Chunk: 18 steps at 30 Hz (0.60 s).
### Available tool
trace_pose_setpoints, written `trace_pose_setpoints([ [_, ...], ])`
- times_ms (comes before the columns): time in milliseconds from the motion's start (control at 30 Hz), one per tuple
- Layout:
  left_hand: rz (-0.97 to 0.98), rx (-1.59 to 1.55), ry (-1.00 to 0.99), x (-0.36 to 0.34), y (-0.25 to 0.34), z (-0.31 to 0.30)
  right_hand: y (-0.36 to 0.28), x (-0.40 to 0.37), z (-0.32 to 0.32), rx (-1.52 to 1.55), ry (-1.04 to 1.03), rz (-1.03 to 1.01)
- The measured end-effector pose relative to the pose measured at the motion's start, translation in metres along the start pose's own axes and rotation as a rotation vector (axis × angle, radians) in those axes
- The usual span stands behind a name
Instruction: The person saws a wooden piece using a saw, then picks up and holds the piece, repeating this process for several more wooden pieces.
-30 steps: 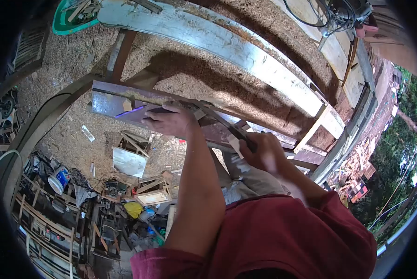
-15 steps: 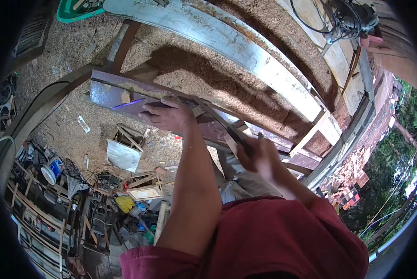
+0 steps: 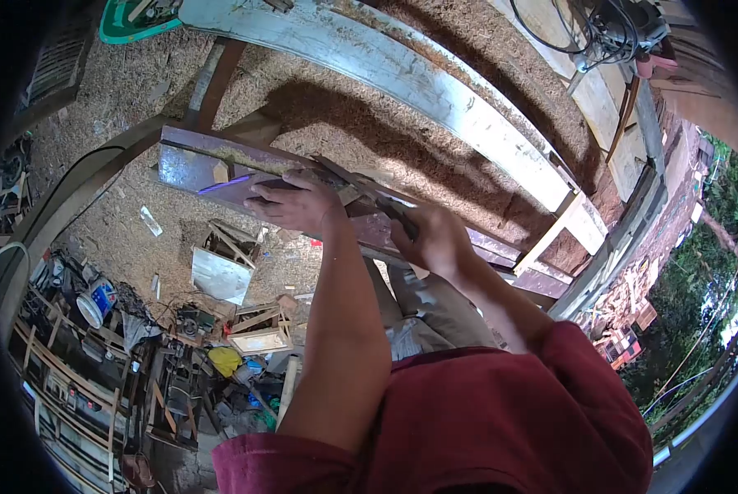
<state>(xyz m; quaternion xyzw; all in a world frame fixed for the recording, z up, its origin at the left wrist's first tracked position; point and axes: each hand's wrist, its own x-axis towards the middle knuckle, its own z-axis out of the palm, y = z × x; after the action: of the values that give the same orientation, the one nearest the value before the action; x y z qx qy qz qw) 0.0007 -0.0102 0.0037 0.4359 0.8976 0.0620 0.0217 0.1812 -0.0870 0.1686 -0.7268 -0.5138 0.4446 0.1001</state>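
A long dark plank (image 3: 179, 167) lies across the middle of the view as a work surface. My left hand (image 3: 296, 202) rests on it with its fingers spread, pressing on a dark wooden piece. My right hand (image 3: 436, 239) is wrapped round the dark handle of a long narrow tool (image 3: 344, 174), perhaps a saw, whose far end reaches past my left hand's fingers. A small light wood block (image 3: 221, 171) and a purple strip (image 3: 225, 184) lie on the plank, left of my left hand.
Beyond the plank runs a long pale board (image 3: 369, 62) above sawdust-covered ground. A green basin (image 3: 138, 31) is at the top left, a cabled power tool (image 3: 632, 33) at the top right. Wood scraps, a white bucket (image 3: 95, 303) and clutter fill the lower left.
My right hand has moved up and left along the plank with the tool, whose far end now reaches further left. My left hand has stayed nearly in place.
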Motion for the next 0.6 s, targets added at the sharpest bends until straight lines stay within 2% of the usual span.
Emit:
trace_pose_setpoints([
  [133,0.005,0.009,0.011,-0.001,0.003,-0.002,-0.022,-0.028,-0.041,0.131,-0.027,0.064],
  [200,0.007,0.05,0.01,0.002,0.002,0.004,-0.014,-0.016,-0.022,-0.04,-0.033,0.054],
  [300,0.013,0.032,0.011,0.002,0.005,0.005,0.0,0.005,0.002,-0.07,-0.026,0.032],
  [400,-0.006,0.006,0.001,0.001,0.001,0.003,0.018,-0.034,-0.054,-0.076,-0.09,0.179],
  [467,-0.007,0.023,-0.023,0.001,-0.001,0.001,0.017,-0.044,-0.077,0.02,-0.085,0.368],
  [600,0.009,-0.015,0.012,0.001,-0.004,0.007,0.019,-0.019,-0.06,0.073,0.025,0.158],
])
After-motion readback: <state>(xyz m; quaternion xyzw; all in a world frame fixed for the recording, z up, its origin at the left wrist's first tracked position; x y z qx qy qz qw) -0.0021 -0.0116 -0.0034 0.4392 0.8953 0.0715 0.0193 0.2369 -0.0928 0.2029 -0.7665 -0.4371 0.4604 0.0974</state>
